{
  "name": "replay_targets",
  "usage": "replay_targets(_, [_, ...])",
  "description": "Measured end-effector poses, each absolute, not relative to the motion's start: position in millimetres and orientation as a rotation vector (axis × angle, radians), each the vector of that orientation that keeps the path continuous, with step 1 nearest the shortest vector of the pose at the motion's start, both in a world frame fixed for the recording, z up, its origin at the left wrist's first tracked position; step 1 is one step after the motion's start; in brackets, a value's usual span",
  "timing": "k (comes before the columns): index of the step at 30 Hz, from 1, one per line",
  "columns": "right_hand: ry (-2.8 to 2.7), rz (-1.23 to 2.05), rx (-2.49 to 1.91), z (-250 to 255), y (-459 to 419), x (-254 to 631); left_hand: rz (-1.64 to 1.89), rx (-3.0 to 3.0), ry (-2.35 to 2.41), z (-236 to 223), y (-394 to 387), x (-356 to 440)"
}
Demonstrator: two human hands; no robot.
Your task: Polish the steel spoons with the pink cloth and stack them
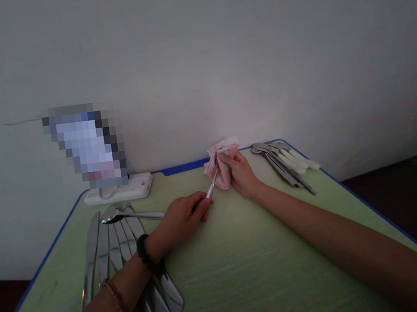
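Note:
Over the middle of the table, my left hand [186, 217] is closed on the handle of a slim piece of metal cutlery [211, 188]. Its far end disappears into a pink and white cloth [218, 172], so its kind is hidden. My right hand [243, 173] grips that cloth, bunched around the hidden end. Under and beside my left forearm lie several metal table knives [93, 253], fanned out. A shiny spoon [139, 214] rests across their upper ends, its handle reaching toward my left wrist.
At the table's back right is a pile of metal spoons [275, 160] and white-handled utensils [295, 159]. A pixelated phone-like device [87, 145] leans at the back left above a white box-shaped object [139, 185]. The green table [239, 284] has a blue edge against a wall.

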State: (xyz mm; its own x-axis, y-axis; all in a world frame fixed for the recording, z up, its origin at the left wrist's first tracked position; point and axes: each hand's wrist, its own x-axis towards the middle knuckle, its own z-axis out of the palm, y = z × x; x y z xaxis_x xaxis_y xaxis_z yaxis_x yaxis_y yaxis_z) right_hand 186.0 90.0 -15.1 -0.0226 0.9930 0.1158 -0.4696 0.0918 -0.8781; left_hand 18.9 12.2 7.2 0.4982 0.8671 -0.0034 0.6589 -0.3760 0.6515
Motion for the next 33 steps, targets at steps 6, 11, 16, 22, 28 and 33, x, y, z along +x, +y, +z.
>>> replay_targets(6, [-0.841, 1.402, -0.810, -12.1, 91.4, 187.2, 0.443, 2.151, 1.243, 5.4, 12.1, 18.7])
replay_targets(11, [-0.854, 1.326, -0.843, -15.6, 89.9, 186.3, 0.518, 2.051, 1.184, 4.9, 12.7, 16.0])
replay_targets(16, [-0.861, 1.322, -0.812, -16.7, 87.8, 183.6, 0.445, 2.094, 1.028, 6.2, 14.7, 9.8])
replay_targets(22, [-0.867, 1.404, -0.773, -15.3, 87.8, 185.2, 0.446, 2.206, 1.136, 2.7, 13.7, 12.3])
replay_targets(28, [-0.907, 1.554, -0.778, -12.2, 86.3, 189.1, 0.513, 2.181, 1.231, -2.8, 14.5, 14.8])
replay_targets(33, [-0.931, 1.646, -0.747, -10.2, 85.3, 190.3, 0.485, 2.230, 1.290, -0.6, 13.8, 17.1])
